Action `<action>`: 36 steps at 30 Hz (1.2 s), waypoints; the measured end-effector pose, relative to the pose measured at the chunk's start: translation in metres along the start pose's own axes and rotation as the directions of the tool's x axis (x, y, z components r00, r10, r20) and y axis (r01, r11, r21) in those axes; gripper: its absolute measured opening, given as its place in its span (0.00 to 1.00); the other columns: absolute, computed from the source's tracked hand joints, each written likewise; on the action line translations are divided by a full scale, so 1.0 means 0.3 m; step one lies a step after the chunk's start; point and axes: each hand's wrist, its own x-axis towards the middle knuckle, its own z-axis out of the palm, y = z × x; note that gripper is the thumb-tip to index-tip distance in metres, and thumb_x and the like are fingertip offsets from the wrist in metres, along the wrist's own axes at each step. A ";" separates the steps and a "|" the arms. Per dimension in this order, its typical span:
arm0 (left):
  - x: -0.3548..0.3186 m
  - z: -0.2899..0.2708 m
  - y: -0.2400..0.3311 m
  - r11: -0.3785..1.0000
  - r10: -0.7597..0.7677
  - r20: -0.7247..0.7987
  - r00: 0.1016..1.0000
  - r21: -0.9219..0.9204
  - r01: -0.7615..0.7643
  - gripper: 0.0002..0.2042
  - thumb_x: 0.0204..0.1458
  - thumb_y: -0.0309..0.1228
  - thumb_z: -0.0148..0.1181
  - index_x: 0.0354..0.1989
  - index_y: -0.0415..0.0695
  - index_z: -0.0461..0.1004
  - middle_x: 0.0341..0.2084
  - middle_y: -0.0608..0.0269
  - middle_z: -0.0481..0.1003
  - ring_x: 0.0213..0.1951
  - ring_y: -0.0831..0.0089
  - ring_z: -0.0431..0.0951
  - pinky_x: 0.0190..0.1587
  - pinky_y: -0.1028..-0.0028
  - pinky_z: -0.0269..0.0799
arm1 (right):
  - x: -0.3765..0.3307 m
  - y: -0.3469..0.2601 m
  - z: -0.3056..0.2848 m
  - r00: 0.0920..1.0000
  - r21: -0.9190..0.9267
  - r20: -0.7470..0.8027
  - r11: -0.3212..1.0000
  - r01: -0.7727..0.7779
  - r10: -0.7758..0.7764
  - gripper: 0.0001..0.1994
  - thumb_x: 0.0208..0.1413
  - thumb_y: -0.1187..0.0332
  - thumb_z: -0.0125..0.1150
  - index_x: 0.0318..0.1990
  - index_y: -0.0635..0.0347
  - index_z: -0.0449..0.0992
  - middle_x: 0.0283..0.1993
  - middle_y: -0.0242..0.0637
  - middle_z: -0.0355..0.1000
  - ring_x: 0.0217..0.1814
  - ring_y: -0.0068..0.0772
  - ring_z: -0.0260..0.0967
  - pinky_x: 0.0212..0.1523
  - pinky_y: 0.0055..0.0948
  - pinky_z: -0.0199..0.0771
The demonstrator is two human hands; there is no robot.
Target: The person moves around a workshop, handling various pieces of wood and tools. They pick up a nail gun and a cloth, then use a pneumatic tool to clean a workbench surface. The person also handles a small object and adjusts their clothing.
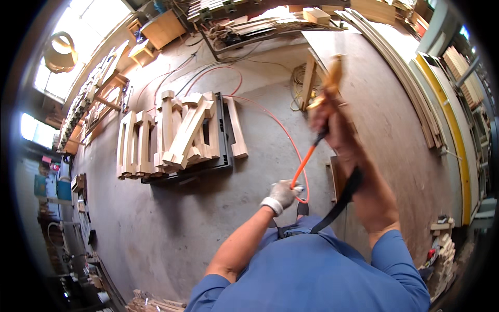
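My left hand (283, 195), in a pale work glove, is closed around an orange-red air hose (303, 166) in front of my waist. The hose runs up to the butt of an orange-yellow air tool (333, 78), whose exact kind is blurred by motion. My right hand (332, 127) grips that tool, raised above the wooden bench top (384, 114) on my right. Its fingers are smeared but wrapped round the handle. Beyond my left hand, several pale wooden frame pieces (187, 135) lie stacked on a black pallet (221, 161).
The red hose (278, 119) loops across the grey floor (156, 223). Long boards (400, 78) lie along the bench's far side. A low rack with scrap wood (254, 39) stands at the back. Wood offcuts (444, 255) are piled at lower right. A black strap (340, 200) hangs beside my right forearm.
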 end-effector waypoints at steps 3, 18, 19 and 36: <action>0.042 -0.085 -0.322 0.949 -0.214 -0.356 0.910 0.144 0.280 0.11 0.57 0.41 0.62 0.39 0.49 0.84 0.34 0.50 0.82 0.39 0.53 0.83 0.41 0.58 0.76 | 0.016 -0.267 -0.069 0.959 0.155 0.122 0.960 0.235 -0.254 0.23 0.71 0.44 0.47 0.27 0.49 0.64 0.17 0.21 0.53 0.16 0.16 0.48 0.18 0.21 0.53; -0.290 0.010 -1.200 0.719 -0.689 -0.593 0.416 -0.487 0.496 0.14 0.65 0.40 0.56 0.32 0.44 0.75 0.19 0.69 0.68 0.25 0.76 0.63 0.27 0.67 0.64 | 0.200 -0.184 -0.587 0.902 0.574 -0.358 0.819 0.010 0.240 0.26 0.58 0.42 0.66 0.32 0.58 0.69 0.18 0.23 0.56 0.16 0.15 0.55 0.14 0.16 0.60; -0.197 0.003 -1.181 0.626 -0.779 -0.487 0.395 -0.641 0.444 0.13 0.65 0.41 0.56 0.32 0.46 0.75 0.18 0.70 0.68 0.24 0.75 0.64 0.26 0.66 0.65 | 0.233 -0.156 -0.598 0.897 0.578 -0.355 0.816 -0.010 0.263 0.26 0.58 0.42 0.66 0.31 0.58 0.70 0.18 0.23 0.56 0.16 0.16 0.55 0.14 0.16 0.60; 1.273 -1.600 -0.328 0.321 -0.108 -0.684 0.722 -0.711 -0.626 0.13 0.65 0.42 0.56 0.44 0.47 0.77 0.31 0.67 0.78 0.30 0.74 0.77 0.36 0.75 0.74 | 1.055 -0.060 -0.372 0.879 0.605 -0.121 0.736 -0.303 0.461 0.31 0.59 0.38 0.59 0.42 0.65 0.75 0.21 0.24 0.59 0.18 0.18 0.58 0.17 0.19 0.64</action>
